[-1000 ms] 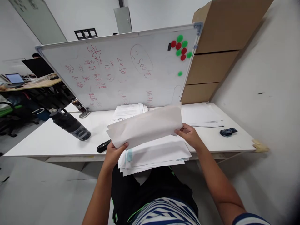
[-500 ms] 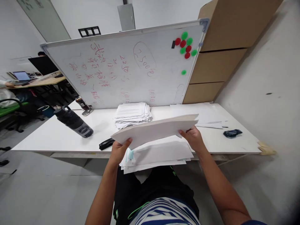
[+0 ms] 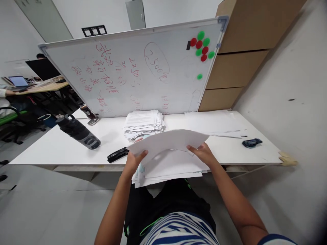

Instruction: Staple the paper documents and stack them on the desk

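Observation:
White paper sheets (image 3: 168, 141) bow upward between my two hands, above the table's front edge. At their left end my left hand (image 3: 134, 162) is closed, thumb on the near face and fingers hidden behind. My right hand (image 3: 203, 153) pinches the right end in the same way. How many sheets are held I cannot tell. Just below lies a loose stack of white paper (image 3: 176, 166), overhanging the front edge, with pale blue marks at its left side. A black stapler (image 3: 117, 154) rests left of my left hand.
A taller pile of printed paper (image 3: 144, 120) stands behind my hands, before a leaning whiteboard (image 3: 173, 95). Left is a dark bottle (image 3: 78, 131); right are flat sheets (image 3: 212, 122) and a small dark object (image 3: 251, 143). Cardboard boxes (image 3: 237, 69) are stacked behind. A person's arm (image 3: 9, 92) shows far left.
The held sheets have come lower and closer to the stack, and they now curve into an arch. My right hand has moved left, nearer to my left hand.

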Motion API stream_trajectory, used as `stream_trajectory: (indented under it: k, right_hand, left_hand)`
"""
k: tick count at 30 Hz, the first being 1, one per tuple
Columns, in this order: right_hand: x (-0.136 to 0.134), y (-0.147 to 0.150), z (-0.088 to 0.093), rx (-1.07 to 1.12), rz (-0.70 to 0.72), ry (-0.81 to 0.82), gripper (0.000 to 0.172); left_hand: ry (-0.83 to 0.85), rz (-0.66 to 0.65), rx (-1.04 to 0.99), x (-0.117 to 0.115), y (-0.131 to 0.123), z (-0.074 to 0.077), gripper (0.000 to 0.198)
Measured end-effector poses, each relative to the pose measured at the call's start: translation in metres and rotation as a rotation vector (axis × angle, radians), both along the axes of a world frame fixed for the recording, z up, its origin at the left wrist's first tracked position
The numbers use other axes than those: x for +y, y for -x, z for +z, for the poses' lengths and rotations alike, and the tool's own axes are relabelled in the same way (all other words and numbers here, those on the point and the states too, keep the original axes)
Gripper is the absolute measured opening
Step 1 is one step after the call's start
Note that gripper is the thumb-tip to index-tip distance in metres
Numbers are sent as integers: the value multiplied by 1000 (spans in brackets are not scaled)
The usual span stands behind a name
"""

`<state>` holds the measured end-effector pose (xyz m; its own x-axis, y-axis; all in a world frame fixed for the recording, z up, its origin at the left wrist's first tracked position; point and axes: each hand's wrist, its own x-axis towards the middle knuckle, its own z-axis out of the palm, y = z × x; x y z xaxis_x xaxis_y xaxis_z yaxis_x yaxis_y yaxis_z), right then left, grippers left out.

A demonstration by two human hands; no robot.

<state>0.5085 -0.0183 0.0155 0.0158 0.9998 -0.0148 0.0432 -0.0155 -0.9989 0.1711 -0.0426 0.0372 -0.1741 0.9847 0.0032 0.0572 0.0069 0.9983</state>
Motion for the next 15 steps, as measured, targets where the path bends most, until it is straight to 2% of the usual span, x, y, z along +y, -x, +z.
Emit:
stream_trajectory:
  k: [4,7,10,15]
  right_hand:
    - [3,-3,6,-57,120,-71,38]
    - [2,-4,13,-106,179,-105,32]
    - [3,-3,12,-10,97,-35,40]
    - [5,0,-5,131,9,6,51]
  left_hand:
    - [23,-98,-38,7,4,-6,59]
    - [45,-73,-53,9,4,-3,54]
    - [19,-25,-85,8,2,5,57]
    - [1,34,-12,1,-1,12,55]
